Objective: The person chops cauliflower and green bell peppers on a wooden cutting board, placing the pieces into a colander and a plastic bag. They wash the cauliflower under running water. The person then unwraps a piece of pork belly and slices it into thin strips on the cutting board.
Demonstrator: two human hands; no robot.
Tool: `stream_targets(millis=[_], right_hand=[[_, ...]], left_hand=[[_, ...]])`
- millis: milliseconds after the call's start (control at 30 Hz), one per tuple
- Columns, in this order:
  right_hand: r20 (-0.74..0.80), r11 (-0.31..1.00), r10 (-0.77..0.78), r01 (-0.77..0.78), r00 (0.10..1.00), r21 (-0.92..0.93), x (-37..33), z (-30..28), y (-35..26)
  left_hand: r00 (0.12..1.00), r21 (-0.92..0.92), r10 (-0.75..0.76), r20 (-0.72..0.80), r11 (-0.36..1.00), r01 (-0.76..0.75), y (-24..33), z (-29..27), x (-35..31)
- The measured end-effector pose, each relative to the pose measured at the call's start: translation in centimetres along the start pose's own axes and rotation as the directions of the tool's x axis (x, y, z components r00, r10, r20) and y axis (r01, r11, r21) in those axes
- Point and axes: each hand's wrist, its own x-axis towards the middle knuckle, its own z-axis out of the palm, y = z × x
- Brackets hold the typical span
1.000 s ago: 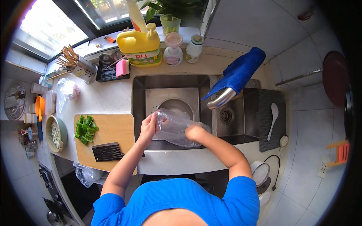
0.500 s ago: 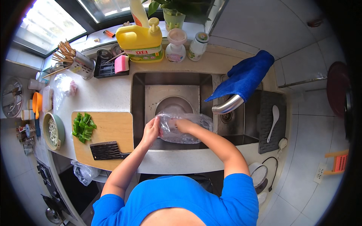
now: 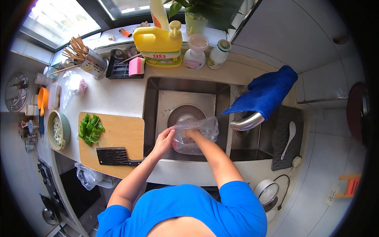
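Over the near part of the left sink basin, a clear plastic bag hangs between my hands. My left hand grips the bag's left edge between thumb and fingers. My right hand reaches into the bag, and its fingers are hidden by the crinkled film. Something pinkish shows through the plastic beside my left fingertips; I cannot make out what it is. Behind the bag, a round metal bowl sits in the basin.
Left of the sink, a cutting board bears chopped green peppers and a dark-bladed cleaver. A blue cloth drapes over the faucet. Yellow detergent jug and other bottles line the back. A white spoon lies right.
My right forearm has swung inward, bringing my right hand closer to my left. The bag looks more bunched and less stretched to the right. The whole view has shifted slightly.
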Motion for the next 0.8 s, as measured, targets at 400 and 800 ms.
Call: stream_targets(millis=[400,800], right_hand=[[0.308,0.963,-0.134,0.050,0.942,0.264,8.9,8.7,5.3],[0.007,0.335,-0.361,0.122,0.933,0.934,-5.8,-2.8,1.9]], left_hand=[[0.982,0.010,-0.167,-0.091,0.986,0.169,-1.1,-1.4,1.5],[0.922,0.001,-0.349,-0.169,0.935,0.355,-5.4,0.0,7.6]])
